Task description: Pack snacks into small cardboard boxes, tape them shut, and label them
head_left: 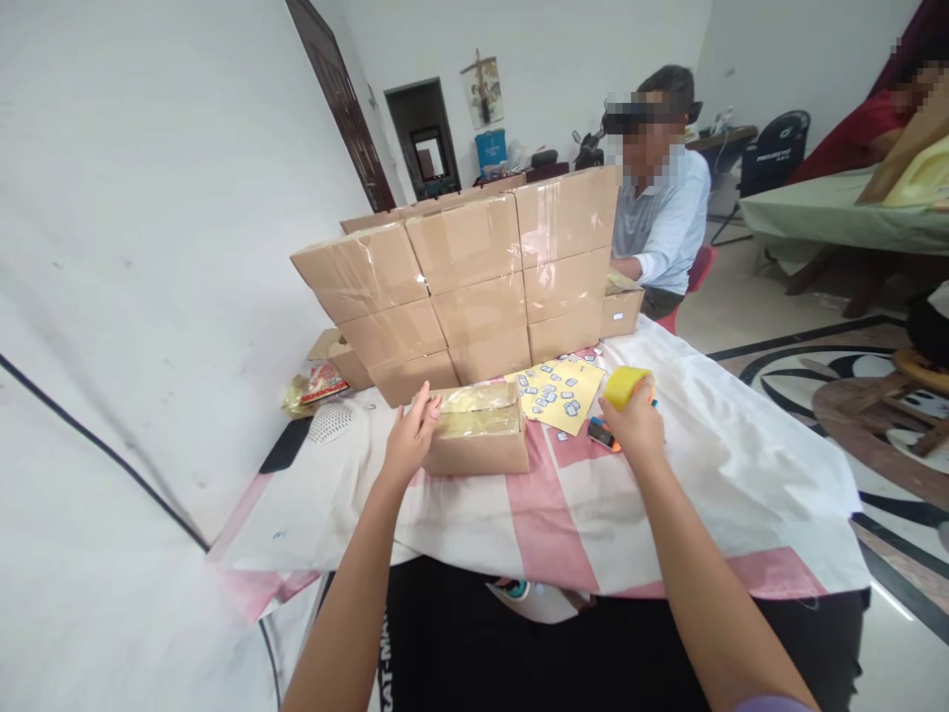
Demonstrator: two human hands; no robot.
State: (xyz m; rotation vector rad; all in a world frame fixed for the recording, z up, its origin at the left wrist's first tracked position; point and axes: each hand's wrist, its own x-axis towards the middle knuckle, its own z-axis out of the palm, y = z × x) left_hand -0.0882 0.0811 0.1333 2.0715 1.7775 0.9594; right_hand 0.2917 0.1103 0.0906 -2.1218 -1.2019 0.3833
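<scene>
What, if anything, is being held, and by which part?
The right hand holds the yellow tape roll by its near side; the left hand touches the nearest box at its left end.

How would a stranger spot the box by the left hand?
Find the wall of stacked cartons on the cloth-covered table. Just in front sits a single carton, the left hand at its left end. Unlike them, it stands apart, with shiny yellowish bands across its top.

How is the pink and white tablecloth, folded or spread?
Spread, but wrinkled: the tablecloth reaches past both sides of the nearest cardboard box, with creases visible.
</scene>
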